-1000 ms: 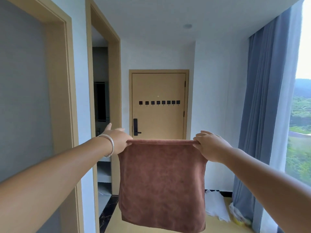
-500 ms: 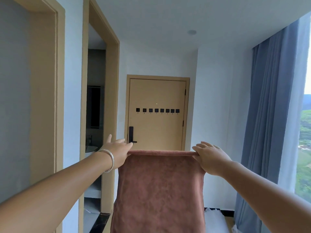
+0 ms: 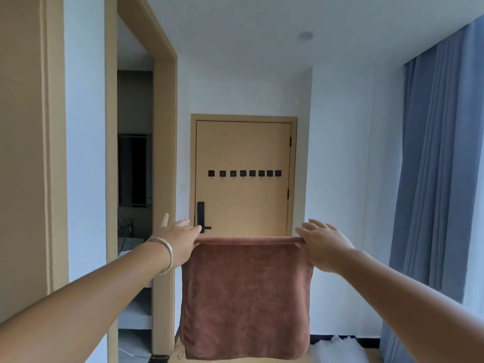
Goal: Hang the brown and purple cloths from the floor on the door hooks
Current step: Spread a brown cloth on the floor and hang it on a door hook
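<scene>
door [image 3: 243,205] nearer | both hands pinch brown cloth [image 3: 246,297] | no writing legible

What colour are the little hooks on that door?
Black hooks on the tan door, seen in the head view.

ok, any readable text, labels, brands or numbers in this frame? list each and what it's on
None readable anywhere in the head view.
Door hooks: small blue mark on each black plate, too small to tell whether it is text.
Door lock: plain black, no visible brand or digits.
Brown cloth, pinched by the left hand and right hand: no tag or print showing.
</scene>
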Tool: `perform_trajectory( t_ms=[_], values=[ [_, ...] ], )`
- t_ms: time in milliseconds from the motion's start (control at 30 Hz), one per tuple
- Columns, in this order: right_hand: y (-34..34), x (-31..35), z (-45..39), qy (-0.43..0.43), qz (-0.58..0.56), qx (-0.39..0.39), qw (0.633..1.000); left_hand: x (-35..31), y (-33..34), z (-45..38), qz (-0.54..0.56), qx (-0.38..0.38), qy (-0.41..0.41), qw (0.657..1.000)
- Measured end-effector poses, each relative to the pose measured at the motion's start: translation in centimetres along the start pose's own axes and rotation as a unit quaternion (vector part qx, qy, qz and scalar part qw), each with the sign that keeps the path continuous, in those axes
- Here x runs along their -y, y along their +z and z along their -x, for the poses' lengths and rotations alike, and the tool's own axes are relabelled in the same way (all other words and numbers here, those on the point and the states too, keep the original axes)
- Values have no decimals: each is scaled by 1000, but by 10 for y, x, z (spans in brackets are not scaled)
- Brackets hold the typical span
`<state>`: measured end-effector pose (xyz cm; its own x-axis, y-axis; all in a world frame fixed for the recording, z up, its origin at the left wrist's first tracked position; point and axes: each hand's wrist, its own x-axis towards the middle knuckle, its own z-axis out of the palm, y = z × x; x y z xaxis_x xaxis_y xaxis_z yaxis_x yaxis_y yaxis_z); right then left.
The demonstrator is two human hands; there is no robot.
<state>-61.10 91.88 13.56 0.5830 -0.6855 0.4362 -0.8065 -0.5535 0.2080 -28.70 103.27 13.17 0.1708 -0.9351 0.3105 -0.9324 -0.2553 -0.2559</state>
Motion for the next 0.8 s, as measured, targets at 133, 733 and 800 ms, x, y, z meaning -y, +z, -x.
perform_trajectory(
  t_ms=[133,733,800],
  values=[
    [22,-12,-36,0,-10,3,1000,3,13,-40,2,3,0,1000],
    [128,-143,-215,-27,-49,-1,998,-56,51,-241,-16,24,-48,998],
    [141,-152,-230,-26,-55,-3,998,-58,60,-260,-16,25,-46,999]
  ],
)
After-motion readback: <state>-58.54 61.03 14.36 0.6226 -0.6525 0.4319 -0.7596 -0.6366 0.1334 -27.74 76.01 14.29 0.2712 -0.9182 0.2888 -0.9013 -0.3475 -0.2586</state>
